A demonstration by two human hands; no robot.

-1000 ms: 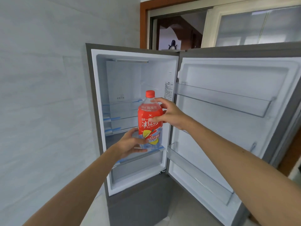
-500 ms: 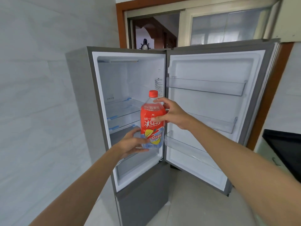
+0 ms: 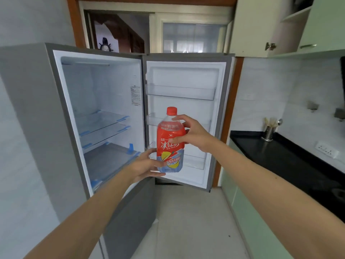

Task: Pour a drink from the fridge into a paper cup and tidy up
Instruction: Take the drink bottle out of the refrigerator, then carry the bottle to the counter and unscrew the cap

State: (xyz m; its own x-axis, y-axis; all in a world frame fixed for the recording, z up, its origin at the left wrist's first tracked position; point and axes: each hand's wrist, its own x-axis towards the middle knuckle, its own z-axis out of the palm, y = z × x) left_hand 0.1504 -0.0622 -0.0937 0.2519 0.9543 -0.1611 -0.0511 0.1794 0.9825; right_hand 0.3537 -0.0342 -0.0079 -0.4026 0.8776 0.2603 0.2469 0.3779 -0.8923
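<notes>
I hold a large ice tea bottle (image 3: 170, 141) with a red label and red cap upright in front of the open fridge (image 3: 104, 116). My left hand (image 3: 147, 165) cups its base from below and the left. My right hand (image 3: 192, 133) grips its shoulder from the right, thumb across the label. The bottle is outside the fridge compartment, in front of the open fridge door (image 3: 186, 116). No paper cup is in view.
The fridge shelves hold nothing. A black countertop (image 3: 280, 156) runs along the right wall with a metal utensil holder (image 3: 268, 131) on it. Green cabinets sit below and above it. The tiled floor (image 3: 194, 221) lies between fridge and counter.
The bottle has come out of the fridge and moved right, held by both hands. My view has backed away and turned right, bringing the countertop into sight.
</notes>
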